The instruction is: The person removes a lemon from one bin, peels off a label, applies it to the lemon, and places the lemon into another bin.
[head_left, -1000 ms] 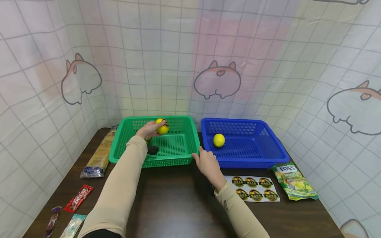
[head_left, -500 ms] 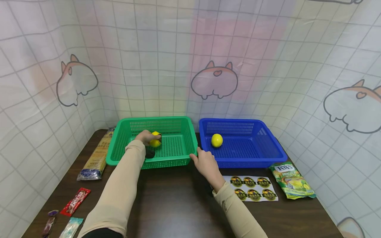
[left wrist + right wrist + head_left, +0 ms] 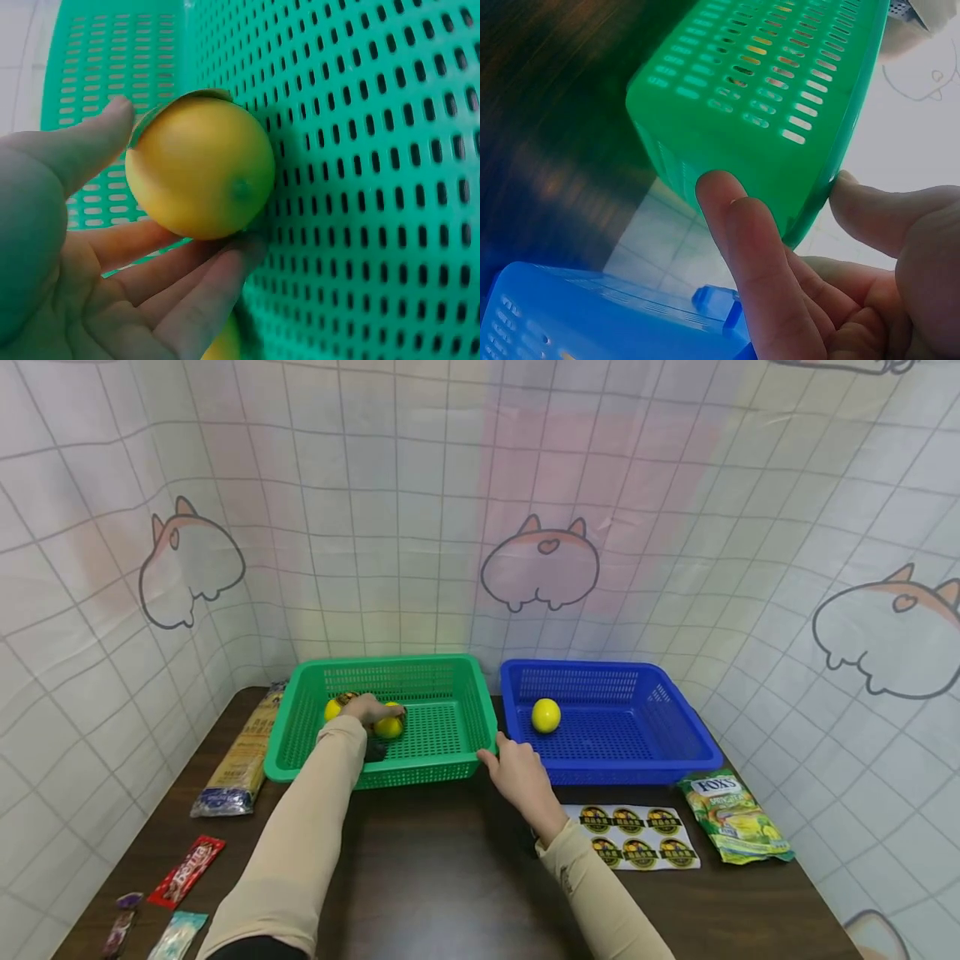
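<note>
In the head view, my left hand (image 3: 367, 710) is inside the green basket (image 3: 442, 773), holding a round yellow fruit (image 3: 388, 727) low at the basket floor. The left wrist view shows the fruit (image 3: 206, 169) between the thumb and the fingers, with a leaf-like sticker edge on its top. Another yellow fruit (image 3: 332, 709), with a dark label, sits left of the hand, and a dark object (image 3: 375, 750) lies partly hidden under the wrist. My right hand (image 3: 519, 774) grips the green basket's near right corner, thumb at the rim and fingers against the outer wall (image 3: 727, 157).
A blue basket (image 3: 615, 774) stands to the right with one yellow fruit (image 3: 546, 716) inside. A sheet of round stickers (image 3: 637, 837) and a green candy bag (image 3: 738, 818) lie in front. On the left are a long packet (image 3: 243, 752) and several small wrapped snacks (image 3: 186, 870).
My left hand has lowered the yellow fruit from above the green basket to its floor. The right hand stays at the basket corner.
</note>
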Available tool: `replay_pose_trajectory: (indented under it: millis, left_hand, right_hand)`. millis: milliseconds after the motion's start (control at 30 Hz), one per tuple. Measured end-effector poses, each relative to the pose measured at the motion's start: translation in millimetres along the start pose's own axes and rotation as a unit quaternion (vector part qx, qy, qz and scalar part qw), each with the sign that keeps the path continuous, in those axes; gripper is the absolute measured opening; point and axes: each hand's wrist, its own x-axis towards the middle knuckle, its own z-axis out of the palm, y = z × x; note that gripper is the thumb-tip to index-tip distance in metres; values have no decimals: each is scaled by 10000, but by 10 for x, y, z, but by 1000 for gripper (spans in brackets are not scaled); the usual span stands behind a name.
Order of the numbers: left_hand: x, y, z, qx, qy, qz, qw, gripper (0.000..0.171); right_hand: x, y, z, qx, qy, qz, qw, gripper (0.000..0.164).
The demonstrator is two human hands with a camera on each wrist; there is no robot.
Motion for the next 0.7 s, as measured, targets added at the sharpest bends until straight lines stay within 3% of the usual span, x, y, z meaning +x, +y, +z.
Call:
replay_pose_trajectory:
  millis: [200, 433, 600, 700]
  left_hand:
    - [-167, 139, -171, 723, 51, -128, 9973, 67]
    - [-222, 134, -282, 1274, 522, -165, 9903, 71]
    - [-419, 233, -361, 1440, 1020, 232, 9840, 74]
    - [-585, 305, -390, 1283, 1397, 745, 9790, 70]
  right_hand:
    - [0, -9, -7, -66, -1, -23, 10000, 58]
    - [4, -29, -1, -76, 39, 8, 10000, 57]
    - [-25, -40, -8, -71, 135, 35, 9999, 55]
    - [-46, -34, -10, 32, 213, -74, 9997, 55]
